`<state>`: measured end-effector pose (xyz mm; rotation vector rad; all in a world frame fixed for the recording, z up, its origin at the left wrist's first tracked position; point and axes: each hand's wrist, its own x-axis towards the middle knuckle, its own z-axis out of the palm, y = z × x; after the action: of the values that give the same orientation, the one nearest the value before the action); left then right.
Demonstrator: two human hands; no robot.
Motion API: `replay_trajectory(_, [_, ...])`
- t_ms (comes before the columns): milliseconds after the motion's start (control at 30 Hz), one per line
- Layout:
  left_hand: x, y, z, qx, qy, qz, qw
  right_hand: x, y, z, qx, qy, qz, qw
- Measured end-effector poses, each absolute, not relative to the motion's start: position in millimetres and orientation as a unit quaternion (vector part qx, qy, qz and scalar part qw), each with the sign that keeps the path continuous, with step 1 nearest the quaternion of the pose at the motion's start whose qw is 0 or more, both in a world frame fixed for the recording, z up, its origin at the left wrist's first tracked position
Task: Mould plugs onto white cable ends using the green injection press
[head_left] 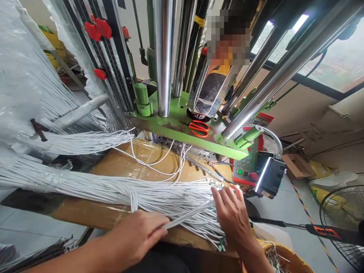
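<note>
Pinching a few thin, smooth white cables with the left hand, fingers closed. Resting the right hand flat, fingers spread open, on the round strands fanned across matte brown cardboard.

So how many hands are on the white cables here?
2. The left hand pinches a few strands of the white cables at the near edge; the right hand rests on their ends. The person behind the machine shows none.

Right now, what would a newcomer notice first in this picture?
A thick sheaf of white cables fans across the cardboard box, with the left hand pinching a few and the right hand at their ends. Behind, orange scissors lie on a green machine plate between steel columns.
</note>
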<state>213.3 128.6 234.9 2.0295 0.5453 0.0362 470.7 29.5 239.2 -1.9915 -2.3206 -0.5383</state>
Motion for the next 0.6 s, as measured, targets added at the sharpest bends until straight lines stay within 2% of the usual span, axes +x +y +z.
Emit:
replay_trajectory(100, [236,106,225,0.678,0.218,-0.071,0.699,448,27,238,-0.588,-0.795,-0.150,-0.004])
replay_trajectory(167, [246,98,217,0.604,0.235,-0.055,0.760,437,26,234,-0.558,-0.821,-0.122,-0.001])
replay_trajectory(300, [241,98,204,0.648,0.249,0.025,0.719,438,23,218,-0.600,-0.798,-0.051,0.023])
replay_trajectory(400, [237,100,199,0.603,0.260,0.018,0.754,439,21,209,-0.626,-0.776,0.064,0.042])
replay_trajectory(467, [239,100,197,0.572,0.268,0.035,0.774,435,20,210,-0.627,-0.759,0.151,0.093])
replay_trajectory(533, [242,101,195,0.564,0.266,0.064,0.779,431,19,218,-0.621,-0.727,0.231,0.178])
replay_trajectory(600, [246,102,193,0.545,0.257,0.086,0.794,427,18,227,-0.622,-0.689,0.275,0.251])
